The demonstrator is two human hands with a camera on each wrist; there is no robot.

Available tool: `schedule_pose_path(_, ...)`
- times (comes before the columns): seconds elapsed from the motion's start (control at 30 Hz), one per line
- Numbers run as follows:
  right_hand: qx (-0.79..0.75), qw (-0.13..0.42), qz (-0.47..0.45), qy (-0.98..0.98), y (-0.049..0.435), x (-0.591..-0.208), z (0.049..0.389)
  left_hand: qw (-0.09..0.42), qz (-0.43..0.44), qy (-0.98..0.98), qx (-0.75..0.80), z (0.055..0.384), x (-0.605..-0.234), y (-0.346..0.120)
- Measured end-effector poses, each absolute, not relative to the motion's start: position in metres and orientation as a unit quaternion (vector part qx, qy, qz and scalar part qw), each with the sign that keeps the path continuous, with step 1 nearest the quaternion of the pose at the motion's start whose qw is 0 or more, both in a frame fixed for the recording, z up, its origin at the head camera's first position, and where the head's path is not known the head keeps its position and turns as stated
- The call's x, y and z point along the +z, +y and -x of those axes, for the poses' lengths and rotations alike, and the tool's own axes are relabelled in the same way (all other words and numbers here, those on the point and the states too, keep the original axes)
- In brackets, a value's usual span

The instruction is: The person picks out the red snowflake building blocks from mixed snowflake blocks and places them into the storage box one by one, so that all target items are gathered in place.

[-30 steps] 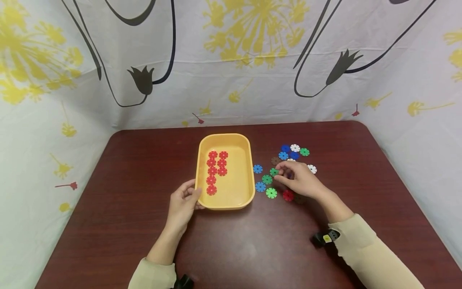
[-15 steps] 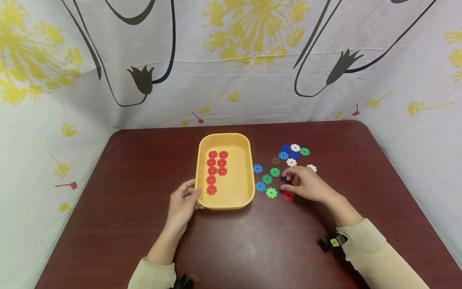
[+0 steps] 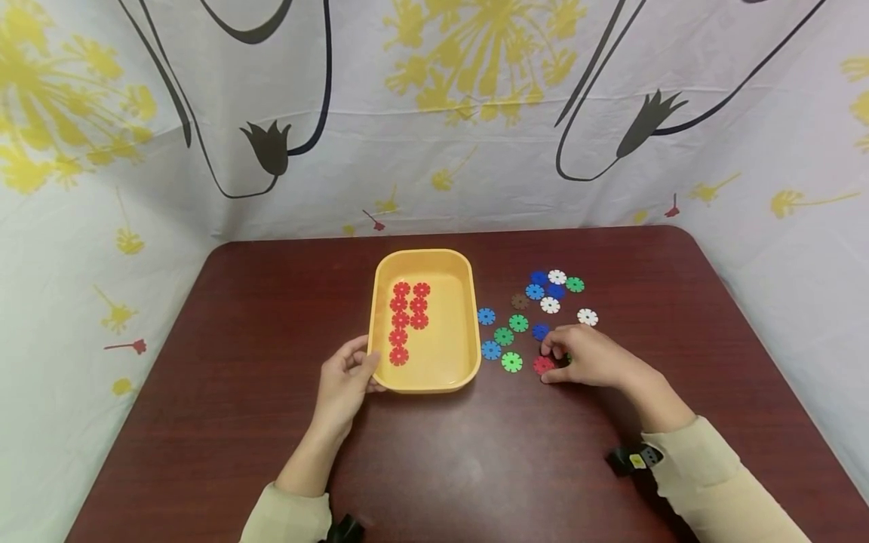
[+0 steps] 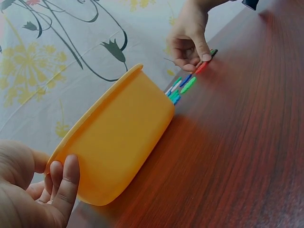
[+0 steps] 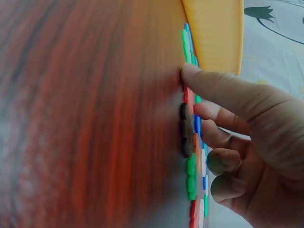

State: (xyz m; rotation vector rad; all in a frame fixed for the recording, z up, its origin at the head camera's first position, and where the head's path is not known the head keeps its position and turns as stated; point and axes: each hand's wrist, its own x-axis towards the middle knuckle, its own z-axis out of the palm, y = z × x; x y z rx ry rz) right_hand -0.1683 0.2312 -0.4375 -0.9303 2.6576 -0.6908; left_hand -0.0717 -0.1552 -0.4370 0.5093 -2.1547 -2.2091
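My left hand (image 3: 345, 381) grips the near-left corner of a yellow tray (image 3: 456, 375), thumb over the rim and fingers beneath. Inside the tray's left half lie several red snowflake discs (image 3: 398, 337) in two columns. Right of the tray, my right hand (image 3: 589, 354) reaches down to another red snowflake disc (image 3: 543, 365) on the table, its thumb and index finger at opposite edges of it. In the right wrist view, a dark brown snowflake disc (image 5: 185, 130) and a green one (image 5: 191, 175) lie by the curled fingers. The palm hides some discs from the head view.
Loose snowflake discs in blue (image 3: 491, 350), light green (image 3: 512, 362), white (image 3: 587, 317) and brown (image 3: 520, 302) spread between the tray and my right hand. The dark wooden table (image 3: 434, 467) ends at a patterned cloth backdrop (image 3: 434, 173).
My right hand has moved from the green discs toward me and slightly right, to the red disc. A dark blue disc it covered now shows. My left hand and the tray stay put.
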Motion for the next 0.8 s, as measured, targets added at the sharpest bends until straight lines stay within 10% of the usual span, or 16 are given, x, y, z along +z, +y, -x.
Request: schedule_pose_path(0.8, -0.263, 0.145, 0.313, 0.901, 0.2265, -0.4401, 0.1707, 0.005, -0.16, -0.695, -0.701, 0.0723, -0.4378, -0.1558)
